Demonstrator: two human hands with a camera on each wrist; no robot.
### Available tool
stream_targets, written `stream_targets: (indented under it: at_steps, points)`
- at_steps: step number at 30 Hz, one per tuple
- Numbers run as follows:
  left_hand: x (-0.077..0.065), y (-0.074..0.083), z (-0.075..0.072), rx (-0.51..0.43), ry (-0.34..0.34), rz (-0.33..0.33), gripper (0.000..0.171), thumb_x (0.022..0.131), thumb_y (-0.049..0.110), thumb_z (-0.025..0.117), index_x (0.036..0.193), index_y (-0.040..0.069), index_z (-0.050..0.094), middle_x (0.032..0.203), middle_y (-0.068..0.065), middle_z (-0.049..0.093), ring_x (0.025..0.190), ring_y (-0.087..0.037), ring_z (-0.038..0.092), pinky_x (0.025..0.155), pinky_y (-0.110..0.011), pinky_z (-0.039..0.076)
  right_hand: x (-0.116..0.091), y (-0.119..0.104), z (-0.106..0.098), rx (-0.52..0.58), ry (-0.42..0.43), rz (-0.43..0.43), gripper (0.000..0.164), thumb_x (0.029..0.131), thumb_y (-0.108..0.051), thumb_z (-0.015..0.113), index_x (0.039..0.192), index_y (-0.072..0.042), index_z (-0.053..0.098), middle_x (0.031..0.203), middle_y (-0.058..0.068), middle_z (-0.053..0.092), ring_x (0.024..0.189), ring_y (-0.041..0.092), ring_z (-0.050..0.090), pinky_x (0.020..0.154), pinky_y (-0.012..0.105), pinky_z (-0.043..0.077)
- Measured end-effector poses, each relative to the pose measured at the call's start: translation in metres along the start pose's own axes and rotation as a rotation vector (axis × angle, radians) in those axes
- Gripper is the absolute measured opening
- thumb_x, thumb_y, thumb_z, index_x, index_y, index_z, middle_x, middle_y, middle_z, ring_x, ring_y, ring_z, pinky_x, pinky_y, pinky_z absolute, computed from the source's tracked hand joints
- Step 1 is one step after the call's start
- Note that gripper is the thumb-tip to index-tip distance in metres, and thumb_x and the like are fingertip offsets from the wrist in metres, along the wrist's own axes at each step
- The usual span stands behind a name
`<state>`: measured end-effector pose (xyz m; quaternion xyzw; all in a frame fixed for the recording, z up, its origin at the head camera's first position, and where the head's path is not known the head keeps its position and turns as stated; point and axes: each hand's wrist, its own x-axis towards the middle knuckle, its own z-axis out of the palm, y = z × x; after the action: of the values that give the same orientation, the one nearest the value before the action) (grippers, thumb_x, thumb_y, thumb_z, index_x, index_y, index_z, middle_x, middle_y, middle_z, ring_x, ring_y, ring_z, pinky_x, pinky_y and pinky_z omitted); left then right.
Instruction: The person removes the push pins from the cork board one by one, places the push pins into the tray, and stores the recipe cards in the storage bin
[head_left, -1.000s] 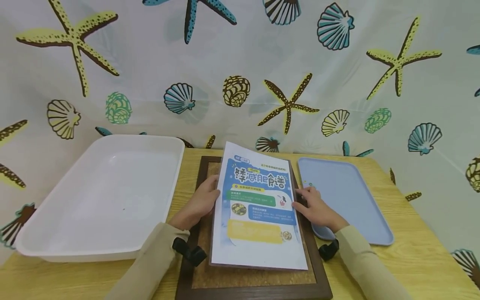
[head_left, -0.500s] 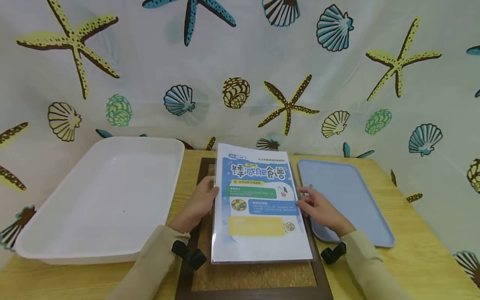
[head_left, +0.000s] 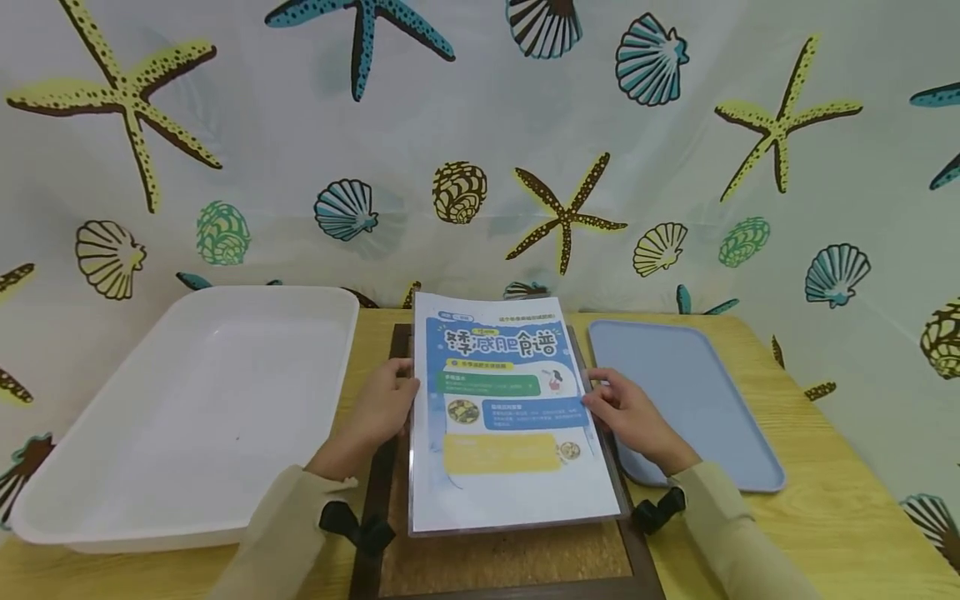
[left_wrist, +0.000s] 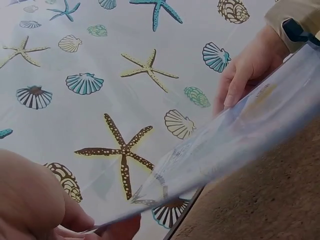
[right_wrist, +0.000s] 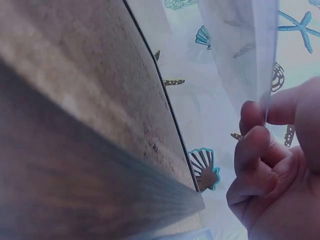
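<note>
A printed sheet with a blue, green and yellow layout [head_left: 510, 417] and a glossy clear cover is held above a cork board with a dark brown frame [head_left: 502, 567]. My left hand [head_left: 375, 408] pinches the sheet's left edge between thumb and fingers. On the opposite edge, my right hand [head_left: 633, 417] pinches it at about the same height. The right wrist view shows the thumb and fingertips of the right hand [right_wrist: 270, 155] on the clear edge, with a gap between sheet and cork. In the left wrist view, the sheet [left_wrist: 210, 160] slants over the cork [left_wrist: 260, 190].
A large white tub [head_left: 202, 417] stands left of the board. On the right lies a light blue tray [head_left: 690, 400], partly behind the right hand and forearm. A wooden table [head_left: 832, 500] carries everything. Behind hangs a cloth [head_left: 420, 117] printed with starfish and shells.
The sheet's top edge has shifted left over the board, and both hands still hold its sides. The head view has turned slightly.
</note>
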<state>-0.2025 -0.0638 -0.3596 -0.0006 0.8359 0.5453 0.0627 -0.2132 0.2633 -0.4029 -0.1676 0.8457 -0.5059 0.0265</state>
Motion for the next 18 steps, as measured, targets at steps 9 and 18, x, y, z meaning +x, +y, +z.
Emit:
stream_targets:
  at_steps: [9, 18]
  points:
    - [-0.002, -0.003, -0.017, 0.188, -0.040, 0.015, 0.045, 0.101, 0.009, 0.038, 0.142, -0.007, 0.027, 0.124, -0.029, 0.056, 0.092, -0.029, 0.060, 0.067, -0.030, 0.049, 0.004, -0.004, 0.012, 0.070, 0.000, 0.072, 0.045, 0.099, -0.012, 0.053, 0.136, 0.009, 0.040, 0.072, 0.003, 0.050, 0.059, 0.010, 0.046, 0.056, 0.021, 0.038]
    - [-0.002, 0.001, -0.044, 0.235, -0.100, 0.007, 0.051, 0.101, 0.007, 0.039, 0.146, -0.011, 0.022, 0.129, -0.030, 0.051, 0.104, -0.032, 0.057, 0.071, -0.029, 0.049, 0.016, -0.017, 0.022, 0.060, -0.038, 0.061, 0.042, 0.100, -0.011, 0.051, 0.136, 0.008, 0.041, 0.077, 0.003, 0.054, 0.066, 0.014, 0.048, 0.060, 0.023, 0.042]
